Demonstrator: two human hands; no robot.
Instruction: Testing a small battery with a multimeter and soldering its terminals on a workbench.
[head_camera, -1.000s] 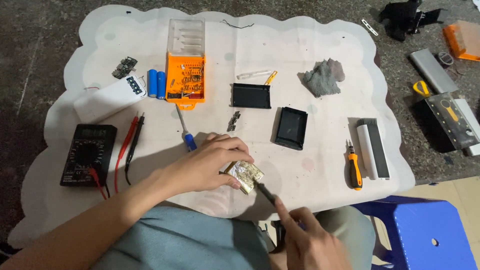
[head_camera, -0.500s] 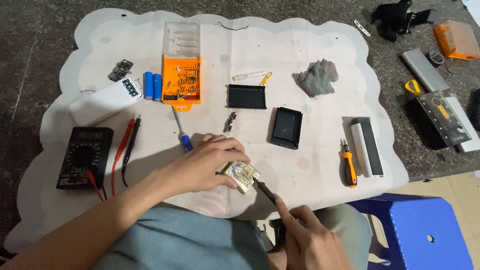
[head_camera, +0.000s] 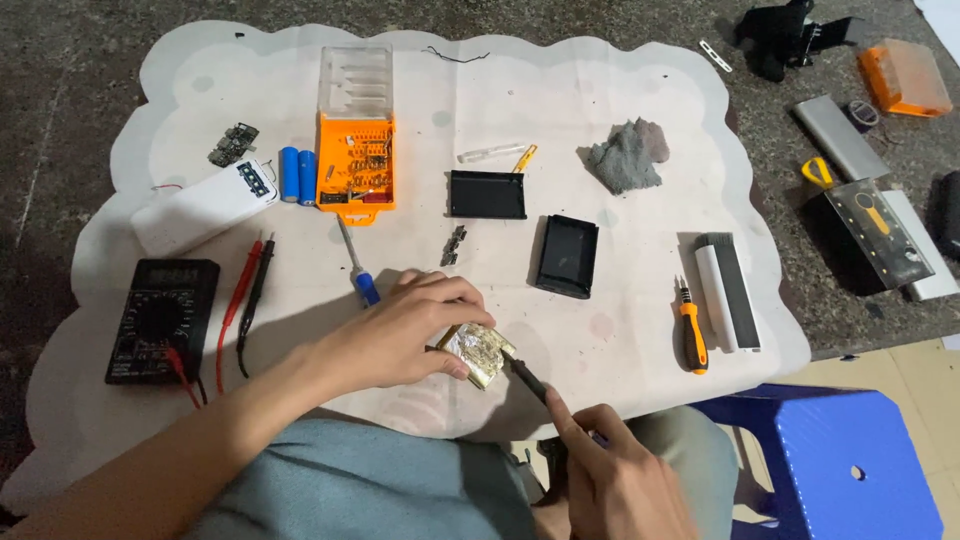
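Low and right of centre, your right hand (head_camera: 615, 480) is closed around a thin dark tool (head_camera: 528, 377), its tip touching the right edge of the foil-wrapped part (head_camera: 478, 352); just above and to the left, your left hand (head_camera: 400, 330) pinches that part between thumb and fingers, holding it at the near edge of the white mat (head_camera: 640, 90), below the frame's centre; your forearm runs down to the lower left corner over grey-blue cloth; at the left edge a black multimeter (head_camera: 162, 320) lies with its red and black probes (head_camera: 245, 305) just beside it; a blue-handled screwdriver (head_camera: 358, 268) lies just above your left hand; to the right of centre sit a black tray (head_camera: 567, 256) and, farther right, an orange-handled screwdriver (head_camera: 690, 330) beside a white and black bar (head_camera: 728, 292); higher up lie a black plate (head_camera: 487, 194), an orange bit case (head_camera: 357, 150) with its clear lid up, two blue cells (head_camera: 298, 175) and a white power bank (head_camera: 205, 207); a grey rag (head_camera: 628, 155) rests in the upper right of the mat; a blue stool (head_camera: 840, 460) fills the lower right corner.
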